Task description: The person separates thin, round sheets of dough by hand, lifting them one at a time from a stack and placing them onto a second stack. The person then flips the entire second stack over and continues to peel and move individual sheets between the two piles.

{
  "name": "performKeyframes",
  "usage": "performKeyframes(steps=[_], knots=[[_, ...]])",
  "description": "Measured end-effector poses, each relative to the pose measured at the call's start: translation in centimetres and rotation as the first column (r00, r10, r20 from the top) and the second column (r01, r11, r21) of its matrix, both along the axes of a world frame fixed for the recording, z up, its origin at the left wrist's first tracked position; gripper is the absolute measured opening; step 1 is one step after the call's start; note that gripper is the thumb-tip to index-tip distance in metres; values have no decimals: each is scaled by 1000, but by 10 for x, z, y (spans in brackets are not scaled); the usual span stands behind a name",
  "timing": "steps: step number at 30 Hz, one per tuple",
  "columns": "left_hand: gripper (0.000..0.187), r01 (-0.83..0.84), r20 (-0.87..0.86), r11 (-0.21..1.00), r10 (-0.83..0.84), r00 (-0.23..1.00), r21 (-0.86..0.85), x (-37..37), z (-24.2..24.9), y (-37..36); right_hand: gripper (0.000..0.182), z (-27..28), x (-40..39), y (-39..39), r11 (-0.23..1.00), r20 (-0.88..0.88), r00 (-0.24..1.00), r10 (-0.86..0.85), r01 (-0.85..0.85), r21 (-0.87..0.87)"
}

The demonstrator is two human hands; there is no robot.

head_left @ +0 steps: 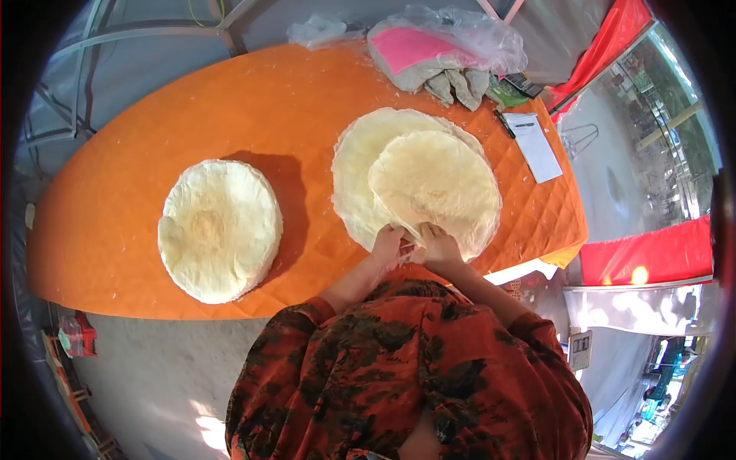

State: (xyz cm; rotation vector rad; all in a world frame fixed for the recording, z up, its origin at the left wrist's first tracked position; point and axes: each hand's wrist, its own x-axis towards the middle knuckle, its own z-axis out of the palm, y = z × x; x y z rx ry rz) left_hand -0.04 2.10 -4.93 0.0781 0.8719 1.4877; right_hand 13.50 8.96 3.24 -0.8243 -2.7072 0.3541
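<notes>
A round, pale, thin flatbread lies on top of a wider flatbread layer in front of me. At its near edge my left hand and my right hand are close together. The fingers of both are bent and closed on that edge, where the thin sheet is gathered into a small fold. My right hand rests partly over the sheet's surface. Some fingertips are hidden. Off to the left stands a tall stack of flatbreads, its top sheet wrinkled with a browned centre.
An orange cloth covers the table. At the back lie clear plastic bags, a pink sheet and a grey cloth. To the right are a white notepad, a pen and a dark calculator.
</notes>
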Motion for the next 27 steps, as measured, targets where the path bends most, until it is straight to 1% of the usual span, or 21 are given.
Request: performKeyframes(steps=[1, 3, 5, 6, 7, 8, 10, 11, 12, 13, 14, 15, 16, 17, 18, 19, 20, 22, 23, 26, 27], knots=[[13, -6, 9, 1000, 6, 1000, 0, -1, 11, 0, 22, 1, 0, -1, 1000, -23, 1000, -20, 20, -10], [14, -15, 48, 1000, 14, 999, 5, -1, 35, -2, 23, -12, 10, 21, 988, -10, 996, -93, 91, -125], [15, -24, 101, 1000, 23, 995, 15, -4, 56, -4, 21, -60, 18, 115, 957, 295, 937, -184, 239, -162], [16, -51, 62, 999, 51, 997, -16, -5, 51, -3, 20, -30, 11, 157, 953, 425, 868, -256, 300, -38], [16, -79, 21, 996, 80, 997, -47, -7, 41, -2, 20, 50, 0, 173, 971, 428, 872, -236, 226, 75], [17, -109, -20, 991, 108, 994, -76, -8, 31, -2, 18, 98, -7, 183, 958, 347, 894, -285, 253, 134], [21, -277, -226, 958, 254, 940, -76, -14, 15, -9, 14, 193, -20, 205, 918, 167, 918, -361, 318, 236], [23, -357, -323, 932, 320, 891, -63, -19, 6, -12, 12, 220, -17, 202, 902, 18, 973, -232, 208, 378], [25, -462, -495, 884, 370, 786, -73, -29, -7, -12, 14, 249, -21, 192, 857, 29, 973, -229, 187, 480], [27, -562, -650, 825, 395, 649, -60, -42, -22, -11, 15, 258, -28, 172, 848, 0, 966, -259, 228, 478], [28, -654, -781, 756, 393, 486, -26, -53, -32, -11, 17, 262, -36, 146, 840, -29, 958, -284, 264, 474], [30, -634, -720, 771, 405, 563, -63, -62, -36, -10, 19, 263, -42, 133, 832, -58, 951, -305, 295, 469], [31, -615, -653, 783, 418, 632, -95, -72, -39, -9, 23, 230, -45, 140, 866, -67, 950, -303, 305, 398], [33, -597, -578, 793, 431, 693, -125, -79, -40, -9, 25, 191, -53, 140, 904, -142, 962, -235, 270, 332], [33, -596, -533, 790, 446, 719, -143, -81, -33, -10, 26, 154, -62, 132, 937, -220, 961, -168, 225, 266], [33, -594, -488, 788, 461, 741, -159, -81, -18, -10, 26, 123, -75, 117, 959, -176, 966, -188, 220, 181], [34, -590, -442, 788, 474, 762, -172, -81, -5, -9, 26, 96, -87, 105, 965, 6, 974, -227, 224, 137], [35, -590, -490, 781, 441, 753, -204, -83, 10, -9, 27, 19, -94, 90, 989, 94, 985, -143, 138, 61], [36, -588, -511, 778, 421, 749, -221, -85, 13, -9, 27, -8, -94, 82, 995, 128, 987, -96, 93, 27], [39, -554, -566, 818, 384, 729, -158, -90, -8, -10, 28, -31, -97, 63, 998, 249, 966, -68, 68, 9], [40, -523, -567, 840, 363, 740, -144, -94, -9, -13, 27, -29, -99, 63, 997, 242, 968, -70, 71, 2]])
